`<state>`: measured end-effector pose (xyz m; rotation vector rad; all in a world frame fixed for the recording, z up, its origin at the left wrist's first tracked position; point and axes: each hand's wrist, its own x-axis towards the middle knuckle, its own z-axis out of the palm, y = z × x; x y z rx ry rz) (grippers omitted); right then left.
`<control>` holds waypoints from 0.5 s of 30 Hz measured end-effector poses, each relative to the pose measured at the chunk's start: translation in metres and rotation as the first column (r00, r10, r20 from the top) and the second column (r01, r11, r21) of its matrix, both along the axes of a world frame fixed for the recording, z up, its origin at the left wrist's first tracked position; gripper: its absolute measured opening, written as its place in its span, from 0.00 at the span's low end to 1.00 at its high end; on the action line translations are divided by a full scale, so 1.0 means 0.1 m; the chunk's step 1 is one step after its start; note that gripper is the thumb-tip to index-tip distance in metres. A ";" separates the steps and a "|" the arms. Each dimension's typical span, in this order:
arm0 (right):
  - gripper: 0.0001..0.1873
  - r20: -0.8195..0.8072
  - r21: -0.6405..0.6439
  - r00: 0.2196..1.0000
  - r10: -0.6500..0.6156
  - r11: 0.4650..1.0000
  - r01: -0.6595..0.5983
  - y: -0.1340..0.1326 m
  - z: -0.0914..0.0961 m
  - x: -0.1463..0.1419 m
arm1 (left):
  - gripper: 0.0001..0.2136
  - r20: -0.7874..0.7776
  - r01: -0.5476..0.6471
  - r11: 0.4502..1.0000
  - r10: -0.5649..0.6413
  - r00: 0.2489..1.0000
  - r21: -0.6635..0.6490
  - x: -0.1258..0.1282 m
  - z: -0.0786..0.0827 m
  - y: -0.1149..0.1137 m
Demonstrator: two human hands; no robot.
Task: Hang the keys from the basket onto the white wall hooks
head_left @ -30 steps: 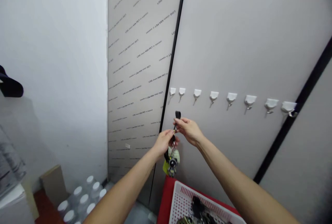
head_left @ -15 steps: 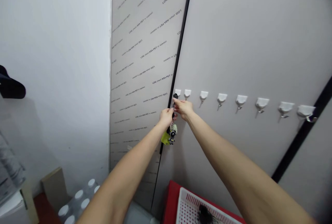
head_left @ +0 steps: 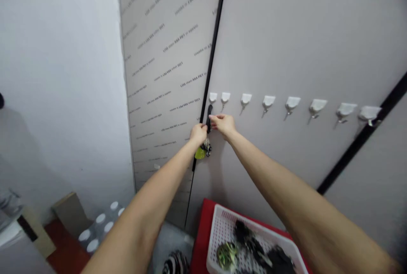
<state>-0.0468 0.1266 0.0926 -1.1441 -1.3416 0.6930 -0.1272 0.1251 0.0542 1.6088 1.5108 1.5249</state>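
Black strap: between my two grips and just under the leftmost hook [head_left: 213,97], its long axis close to upright; whether its top loops over the metal I cannot tell.
Left grip [head_left: 199,133]: bunched at the strap [head_left: 209,118] from its left, the lower of the two; I cannot tell whether it pinches.
Right grip [head_left: 224,125]: higher and nearer the hook, fingers curled at the strap's right edge (touching or just beside, I can't make out which).
Charms: a blurred black-and-silver cluster [head_left: 207,148] hangs below, next to a translucent yellow-green tag [head_left: 200,153].
Hook row: white plastic bases, flat-topped and tapering, each with a slim shiny metal hook.
Panels: smooth matte grey on the right, printed film on the left, a black strip [head_left: 213,53] dividing them.
Basket [head_left: 211,240]: white perforated plastic on something red [head_left: 199,240], holding dark tangled pieces and a round, green-gold trinket [head_left: 227,255].
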 end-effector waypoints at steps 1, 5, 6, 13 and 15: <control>0.06 0.009 -0.011 1.000 0.005 1.000 -0.005 -0.05 -0.04 0.05 | 0.11 -0.001 -0.001 1.000 0.001 1.000 -0.016 -0.01 -0.01 0.00; 0.04 0.130 -0.056 0.987 0.095 0.994 -0.089 -0.33 -0.30 0.38 | 0.13 0.029 -0.042 0.999 0.042 0.999 0.009 -0.03 -0.13 -0.06; 0.04 0.183 -0.086 0.974 0.131 0.989 -0.117 -0.43 -0.41 0.49 | 0.14 0.050 -0.056 0.997 0.053 0.997 0.059 -0.03 -0.19 -0.11; 0.08 0.468 -0.435 0.781 0.414 0.877 -0.204 -1.19 -1.53 1.41 | 0.11 0.114 0.205 0.978 -0.207 0.972 0.027 0.27 -1.13 -0.93; 0.09 0.471 -0.507 0.746 0.471 0.836 -0.208 -1.38 -1.80 1.60 | 0.11 0.079 0.326 0.942 -0.320 0.944 -0.078 0.44 -1.44 -1.17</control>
